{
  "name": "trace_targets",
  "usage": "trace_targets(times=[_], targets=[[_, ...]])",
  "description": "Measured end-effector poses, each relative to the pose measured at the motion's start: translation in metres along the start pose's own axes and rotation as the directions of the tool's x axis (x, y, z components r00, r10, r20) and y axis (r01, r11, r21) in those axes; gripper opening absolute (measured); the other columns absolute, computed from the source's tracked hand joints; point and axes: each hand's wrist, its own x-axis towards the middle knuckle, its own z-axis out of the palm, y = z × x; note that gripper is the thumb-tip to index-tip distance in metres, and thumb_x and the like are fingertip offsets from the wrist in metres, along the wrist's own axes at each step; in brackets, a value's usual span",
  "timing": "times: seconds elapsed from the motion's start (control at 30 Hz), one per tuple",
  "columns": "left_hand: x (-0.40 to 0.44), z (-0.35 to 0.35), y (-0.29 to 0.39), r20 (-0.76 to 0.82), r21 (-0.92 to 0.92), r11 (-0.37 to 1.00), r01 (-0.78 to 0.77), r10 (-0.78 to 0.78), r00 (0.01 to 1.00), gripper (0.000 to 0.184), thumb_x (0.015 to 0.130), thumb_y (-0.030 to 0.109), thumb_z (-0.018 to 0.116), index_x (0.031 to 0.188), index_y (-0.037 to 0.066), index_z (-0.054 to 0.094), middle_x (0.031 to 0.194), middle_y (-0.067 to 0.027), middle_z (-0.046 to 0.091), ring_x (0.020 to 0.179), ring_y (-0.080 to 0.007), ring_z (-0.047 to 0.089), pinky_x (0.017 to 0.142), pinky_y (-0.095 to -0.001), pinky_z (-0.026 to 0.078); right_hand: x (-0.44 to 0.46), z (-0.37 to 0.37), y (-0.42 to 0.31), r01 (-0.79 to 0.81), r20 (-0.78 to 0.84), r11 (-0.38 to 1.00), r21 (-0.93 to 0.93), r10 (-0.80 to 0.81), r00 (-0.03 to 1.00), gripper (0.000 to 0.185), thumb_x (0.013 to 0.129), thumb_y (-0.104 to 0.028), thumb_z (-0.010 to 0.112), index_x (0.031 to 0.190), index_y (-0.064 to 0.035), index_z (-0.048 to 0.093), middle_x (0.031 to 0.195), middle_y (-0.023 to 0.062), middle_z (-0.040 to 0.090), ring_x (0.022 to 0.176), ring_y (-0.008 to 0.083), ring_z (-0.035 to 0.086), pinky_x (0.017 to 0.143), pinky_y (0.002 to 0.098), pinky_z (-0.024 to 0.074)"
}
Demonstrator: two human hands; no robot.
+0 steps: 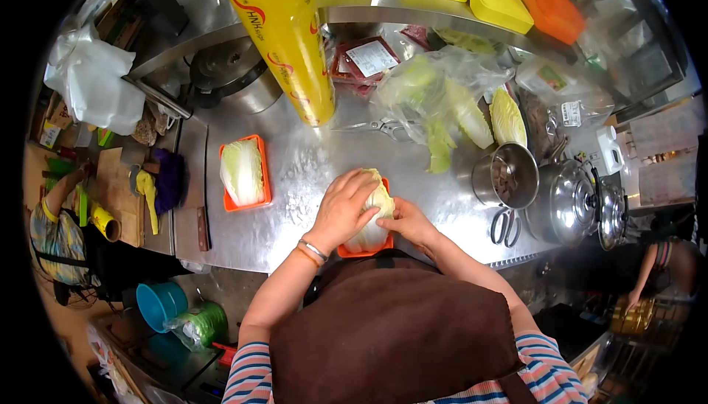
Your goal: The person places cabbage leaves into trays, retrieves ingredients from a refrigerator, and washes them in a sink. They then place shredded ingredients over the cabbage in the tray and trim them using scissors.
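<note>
Directly in front of me a piece of napa cabbage sits in an orange tray near the table's front edge. Across its upper left side, my left hand lies with the fingers curved over it and the thumb pressing on its face. From the right, my right hand grips the cabbage's edge with bent fingers, so the hands cover much of it. Another napa cabbage piece fills a second orange tray to the left.
A tall yellow wrap roll stands at the back. Scissors and bagged cabbage leaves lie behind my hands. To the right are a metal pot, dark-handled scissors and a kettle. A knife lies left; other people are at both sides.
</note>
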Motion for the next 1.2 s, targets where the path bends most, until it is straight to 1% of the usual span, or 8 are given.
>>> trace_targets(times=[0.43, 0.5, 0.53, 0.6, 0.83, 1.07, 1.13, 1.2], targets=[[0.004, 0.026, -0.014, 0.158, -0.078, 0.987, 0.142, -0.128, 0.979, 0.04, 0.08, 0.026, 0.066, 0.114, 0.005, 0.058, 0.109, -0.0139, 0.061, 0.098, -0.0325, 0.057, 0.087, -0.0418, 0.044, -0.016, 0.001, -0.005, 0.023, -0.108, 0.983, -0.181, -0.043, 0.993, 0.042, 0.082, -0.018, 0.07, 0.115, 0.0016, 0.054, 0.093, 0.0101, 0.064, 0.081, 0.0162, 0.061, 0.072, 0.0292, 0.0498], [0.002, 0.034, -0.016, 0.077, 0.013, 0.997, 0.075, -0.076, 0.994, 0.04, 0.081, 0.027, 0.065, 0.113, 0.004, 0.058, 0.107, -0.0138, 0.061, 0.099, -0.0318, 0.057, 0.089, -0.0416, 0.043, -0.021, -0.003, -0.031, -0.061, -0.162, 0.708, -0.703, -0.076, 0.984, 0.046, 0.081, -0.026, 0.07, 0.114, 0.0012, 0.054, 0.093, 0.014, 0.064, 0.081, 0.0241, 0.063, 0.073, 0.0331, 0.0503], [0.002, 0.033, -0.011, 0.078, 0.006, 0.998, 0.058, -0.058, 0.995, 0.04, 0.081, 0.027, 0.065, 0.113, 0.004, 0.058, 0.107, -0.0138, 0.061, 0.099, -0.0318, 0.057, 0.089, -0.0416, 0.043, -0.022, -0.007, -0.034, 0.067, -0.201, 0.659, -0.749, -0.322, 0.925, 0.045, 0.078, -0.028, 0.069, 0.109, 0.0014, 0.055, 0.092, 0.0193, 0.064, 0.085, 0.0378, 0.061, 0.074, 0.0427, 0.049], [0.002, 0.029, -0.002, 0.061, 0.101, 0.981, 0.165, -0.172, 0.983, 0.039, 0.081, 0.027, 0.064, 0.111, 0.003, 0.059, 0.104, -0.0137, 0.062, 0.097, -0.0313, 0.056, 0.089, -0.0415, 0.042, -0.003, -0.053, -0.066, 0.036, -0.295, 0.431, -0.902, -0.673, 0.679, 0.043, 0.077, -0.025, 0.068, 0.109, 0.0009, 0.056, 0.094, 0.0184, 0.063, 0.086, 0.0371, 0.06, 0.075, 0.042, 0.0493], [0.0, 0.031, 0.006, -0.052, 0.119, 0.98, 0.16, -0.155, 0.987, 0.035, 0.078, 0.023, 0.066, 0.105, 0.003, 0.062, 0.102, -0.0145, 0.06, 0.1, -0.0331, 0.053, 0.09, -0.0433, 0.041, 0.073, -0.15, -0.106, -0.635, -0.497, -0.261, -0.727, -0.438, 0.749, 0.025, 0.08, -0.013, 0.06, 0.101, -0.0028, 0.066, 0.101, 0.017, 0.065, 0.091, 0.0299, 0.064, 0.072, 0.0387, 0.0533], [-0.009, 0.029, -0.006, -0.036, 0.109, 0.976, 0.186, -0.183, 0.982, 0.036, 0.078, 0.02, 0.066, 0.108, 0.002, 0.059, 0.106, -0.0149, 0.059, 0.103, -0.0338, 0.052, 0.09, -0.0434, 0.042, 0.057, -0.142, -0.142, -0.349, -0.312, -0.288, -0.892, -0.166, 0.935, 0.019, 0.078, -0.013, 0.06, 0.093, -0.0061, 0.07, 0.094, 0.0166, 0.068, 0.088, 0.027, 0.068, 0.069, 0.0374, 0.053], [-0.013, 0.029, -0.005, -0.016, 0.079, 0.975, 0.207, -0.207, 0.978, 0.035, 0.079, 0.022, 0.066, 0.108, 0.003, 0.06, 0.106, -0.0143, 0.06, 0.104, -0.0329, 0.052, 0.091, -0.0428, 0.042, 0.023, -0.125, -0.162, -0.245, -0.25, -0.079, -0.966, 0.072, 0.965, 0.021, 0.077, -0.015, 0.063, 0.095, -0.0037, 0.069, 0.088, 0.0148, 0.068, 0.079, 0.0247, 0.068, 0.065, 0.0347, 0.0525], [-0.008, 0.026, -0.004, -0.026, 0.063, 0.976, 0.209, -0.208, 0.978, 0.032, 0.08, 0.021, 0.065, 0.106, 0.002, 0.06, 0.108, -0.015, 0.06, 0.102, -0.0329, 0.054, 0.089, -0.0418, 0.043, -0.021, -0.116, -0.165, -0.204, -0.156, 0.51, -0.836, 0.135, 0.978, 0.024, 0.078, -0.014, 0.067, 0.096, 0.0015, 0.066, 0.083, 0.0113, 0.068, 0.069, 0.0201, 0.065, 0.062, 0.0299, 0.0519]])
